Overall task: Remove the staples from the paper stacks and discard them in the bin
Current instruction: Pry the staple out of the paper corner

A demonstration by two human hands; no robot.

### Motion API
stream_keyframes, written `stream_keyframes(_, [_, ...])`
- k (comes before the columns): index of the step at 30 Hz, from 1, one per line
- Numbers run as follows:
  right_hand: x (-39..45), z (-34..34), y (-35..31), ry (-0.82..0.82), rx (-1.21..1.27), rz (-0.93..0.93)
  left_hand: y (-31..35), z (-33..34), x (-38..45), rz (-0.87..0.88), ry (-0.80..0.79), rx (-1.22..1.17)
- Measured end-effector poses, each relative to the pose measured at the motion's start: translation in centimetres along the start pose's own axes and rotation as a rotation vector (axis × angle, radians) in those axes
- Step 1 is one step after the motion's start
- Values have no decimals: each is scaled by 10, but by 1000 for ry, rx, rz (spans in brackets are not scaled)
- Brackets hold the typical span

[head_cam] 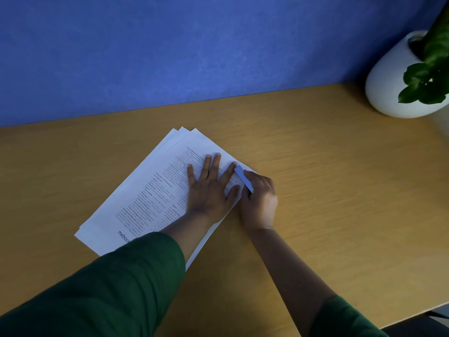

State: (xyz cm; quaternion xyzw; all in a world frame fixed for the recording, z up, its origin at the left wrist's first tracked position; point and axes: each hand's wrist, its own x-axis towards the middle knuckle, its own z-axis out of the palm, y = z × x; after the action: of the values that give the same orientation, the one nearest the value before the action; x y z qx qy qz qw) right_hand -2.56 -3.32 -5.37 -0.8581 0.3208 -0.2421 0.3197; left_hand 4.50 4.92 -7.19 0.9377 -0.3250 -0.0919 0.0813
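1. Pressing flat, fingers spread: left hand [209, 188] on paper stack [155, 190], mid-bench [315, 190].
2. Gripping blue tool [243, 178]: right hand [260, 198], at the stack's right corner.
3. Keep pressure close; lever gently, avoiding tears.

Left hand [209, 188] flattens paper stack [150, 190]; right hand [260, 198] holds blue tool [243, 178].

Single head-worn view, wide-angle, looking forward and down onto the desk [315, 190] from above its near edge. Close enough for both forearms to enter from the bottom of frame and meet mid-frame. Faces the blue wall [170, 49] along the desk's far edge; far right corner at upper right, lines there bent by the lens.
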Motion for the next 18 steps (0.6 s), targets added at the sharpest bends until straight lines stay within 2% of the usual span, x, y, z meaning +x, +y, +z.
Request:
stream_keyframes(5, [0, -4, 3, -24, -51, -90, 0, 2, 0, 3, 12, 13])
stream_keyframes(6, [2, -7, 1, -38, -10, -33, -1, 2, 0, 3, 13, 15])
stream_keyframes(9, [18, -20, -3, -108, 245, 362, 0, 2, 0, 4, 8, 28])
stream_keyframes(12, [29, -34, -4, -68, 423, 507, 1, 1, 0, 7, 15, 40])
stream_keyframes(15, [27, -38, -2, -63, 398, 509, 0, 1, 0, 7, 21, 60])
stream_keyframes(18, [21, -35, 0, -140, 265, 398, 0, 2, 1, 12, 15, 65])
